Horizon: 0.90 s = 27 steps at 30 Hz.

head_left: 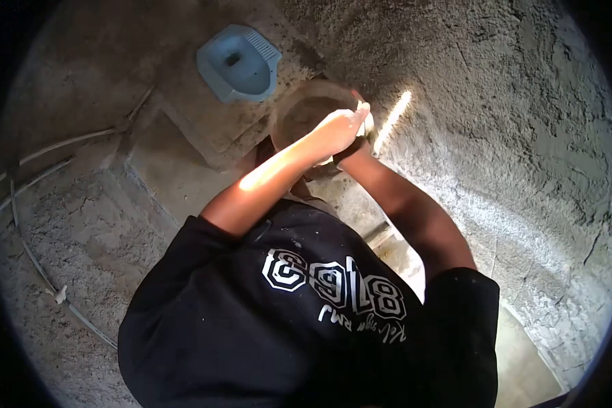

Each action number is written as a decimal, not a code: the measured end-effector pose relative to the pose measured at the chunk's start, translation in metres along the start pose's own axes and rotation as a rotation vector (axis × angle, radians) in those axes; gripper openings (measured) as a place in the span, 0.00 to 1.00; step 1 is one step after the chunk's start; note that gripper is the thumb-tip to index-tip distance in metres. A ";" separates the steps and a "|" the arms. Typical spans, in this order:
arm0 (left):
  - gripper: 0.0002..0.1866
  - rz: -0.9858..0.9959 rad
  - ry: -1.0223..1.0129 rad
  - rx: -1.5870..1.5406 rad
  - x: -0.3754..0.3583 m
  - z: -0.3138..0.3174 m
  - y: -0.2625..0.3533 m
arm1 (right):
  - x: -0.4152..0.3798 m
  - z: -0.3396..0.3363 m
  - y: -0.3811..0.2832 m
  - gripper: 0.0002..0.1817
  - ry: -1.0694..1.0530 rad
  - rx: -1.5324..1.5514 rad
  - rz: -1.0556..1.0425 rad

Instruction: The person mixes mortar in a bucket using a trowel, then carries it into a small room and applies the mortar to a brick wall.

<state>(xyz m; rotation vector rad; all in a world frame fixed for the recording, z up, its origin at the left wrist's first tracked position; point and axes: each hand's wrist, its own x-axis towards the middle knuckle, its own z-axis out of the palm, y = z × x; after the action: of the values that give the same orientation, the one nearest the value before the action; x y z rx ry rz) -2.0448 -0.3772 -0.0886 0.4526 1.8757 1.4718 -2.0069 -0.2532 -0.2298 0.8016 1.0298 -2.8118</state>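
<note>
My left hand (341,130) is closed over the right side of a round bucket or basin (277,126). Its thumb lies against something pale and light-coloured (368,125), whose kind I cannot make out. Just beneath it is my right hand (350,154), with a dark band at the wrist. The fingers of that hand are hidden behind the left one. Greyish stuff (309,115) shows dimly inside the container.
A blue squat toilet pan (265,85) is set in a raised concrete slab (197,126) beyond the container. Rough plastered wall (517,129) rises on the right, with a bright strip of light. Thin pipes (34,262) run along the left.
</note>
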 end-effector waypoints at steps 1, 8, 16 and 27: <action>0.34 -0.160 -0.008 -0.153 -0.009 -0.005 0.014 | -0.017 0.008 -0.002 0.32 0.017 0.007 0.008; 0.34 -0.136 0.103 -0.329 0.004 0.004 -0.016 | -0.083 0.116 -0.086 0.20 -0.193 -2.350 0.461; 0.28 -0.269 0.150 -0.317 -0.012 -0.036 0.040 | -0.081 0.098 -0.065 0.16 -0.245 -2.529 0.241; 0.22 -0.371 0.171 -0.658 -0.007 -0.037 0.026 | -0.079 0.129 -0.079 0.15 -0.298 -2.578 0.339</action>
<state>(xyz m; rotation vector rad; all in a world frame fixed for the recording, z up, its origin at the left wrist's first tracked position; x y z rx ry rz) -2.0700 -0.3997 -0.0575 -0.3222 1.3740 1.7769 -2.0141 -0.2812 -0.0615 -0.0284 2.3114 0.1398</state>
